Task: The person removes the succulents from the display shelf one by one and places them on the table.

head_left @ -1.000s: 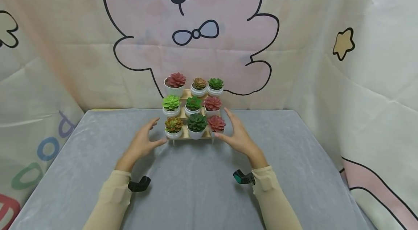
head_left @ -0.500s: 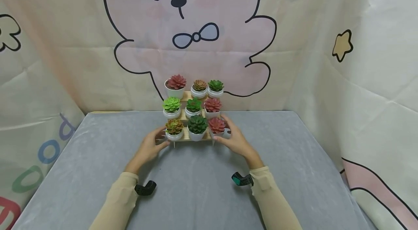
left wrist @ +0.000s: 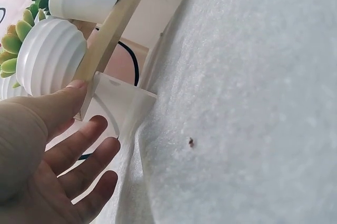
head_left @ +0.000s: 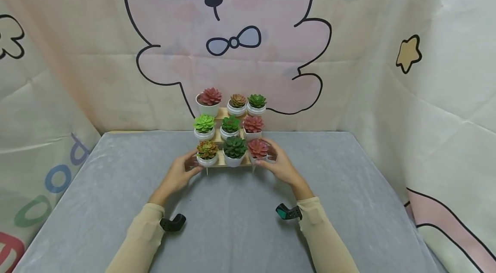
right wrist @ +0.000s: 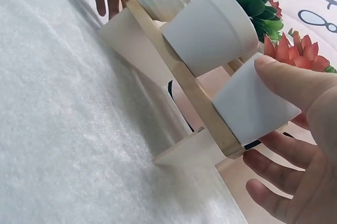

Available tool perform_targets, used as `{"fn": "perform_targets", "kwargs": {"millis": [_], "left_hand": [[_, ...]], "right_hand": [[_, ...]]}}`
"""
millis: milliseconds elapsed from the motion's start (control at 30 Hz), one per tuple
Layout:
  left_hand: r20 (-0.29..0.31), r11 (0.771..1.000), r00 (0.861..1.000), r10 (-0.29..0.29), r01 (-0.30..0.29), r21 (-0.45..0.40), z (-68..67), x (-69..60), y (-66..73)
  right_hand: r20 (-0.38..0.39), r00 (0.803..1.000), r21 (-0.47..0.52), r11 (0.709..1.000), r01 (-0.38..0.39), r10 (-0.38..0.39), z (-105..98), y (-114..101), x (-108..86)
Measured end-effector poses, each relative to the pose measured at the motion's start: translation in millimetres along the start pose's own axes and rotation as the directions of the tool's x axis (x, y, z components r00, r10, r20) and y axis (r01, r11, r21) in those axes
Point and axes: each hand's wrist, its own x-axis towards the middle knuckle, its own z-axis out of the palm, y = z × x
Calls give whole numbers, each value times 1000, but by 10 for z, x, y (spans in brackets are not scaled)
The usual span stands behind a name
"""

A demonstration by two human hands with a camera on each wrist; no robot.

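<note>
A three-tiered wooden stand (head_left: 219, 159) with whitish legs bears small white pots of artificial succulents in three rows. At its left end my left hand (head_left: 178, 174) pinches the end of the lowest wooden slat (left wrist: 105, 40), thumb in front beside a ribbed white pot (left wrist: 52, 58); the other fingers are spread. My right hand (head_left: 284, 167) holds the front right pot (right wrist: 255, 103) with the red succulent (head_left: 258, 148), thumb on its front and index finger behind. Its other fingers lie by the slat's end. A dark green succulent (head_left: 234, 147) stands in the middle of the front row.
Grey cloth covers the table (head_left: 228, 221) under the stand. Close behind hangs a curtain (head_left: 97, 92) printed with a bear. Both wrists wear black bands, the left band (head_left: 173, 223) and the right band (head_left: 288, 212).
Both hands have closed in on the stand's ends: the left moved right onto the lowest slat, the right curled round the front right pot. The stand and plants have not visibly moved.
</note>
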Motion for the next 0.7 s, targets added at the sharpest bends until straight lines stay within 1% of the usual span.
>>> {"fn": "perform_targets", "kwargs": {"millis": [200, 267, 567, 700], "left_hand": [[7, 1000, 1000, -12, 12, -7, -5, -17, 12], [12, 1000, 1000, -9, 10, -10, -8, -11, 17], [21, 999, 1000, -19, 19, -26, 5, -5, 12], [18, 1000, 1000, -9, 9, -29, 8, 5, -3]], "right_hand": [[-19, 999, 23, 999, 30, -29, -1, 2, -13], [-20, 999, 16, 999, 36, -36, -8, -2, -14], [-43, 999, 31, 999, 16, -14, -15, 7, -15], [-44, 999, 36, 999, 13, -11, -23, -2, -14]]}}
